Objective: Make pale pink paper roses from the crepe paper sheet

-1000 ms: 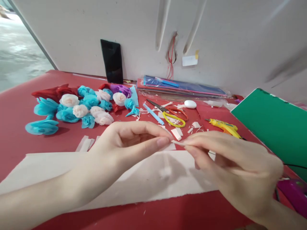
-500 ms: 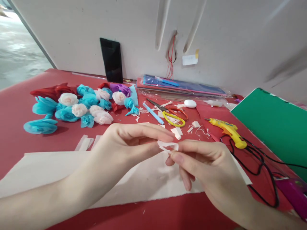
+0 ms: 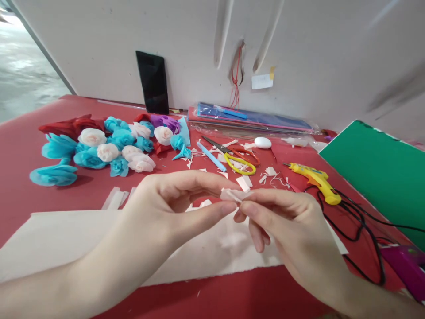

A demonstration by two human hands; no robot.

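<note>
A small pale paper strip (image 3: 232, 194) is pinched between thumb and fingers of both the left hand (image 3: 169, 201) and the right hand (image 3: 292, 217), above a pale sheet (image 3: 206, 257) spread on a red table (image 3: 232, 297). Beyond it, the surface is littered with paper scraps (image 3: 244, 182) around scissors (image 3: 226, 150), with blue, white, red and purple flowers (image 3: 121, 139) massed to the left and a yellow glue gun (image 3: 314, 179) laid to the right, near a green board (image 3: 375, 173). The table is backed by a pale wall (image 3: 186, 35), against which a black phone (image 3: 153, 82) is propped.
</note>
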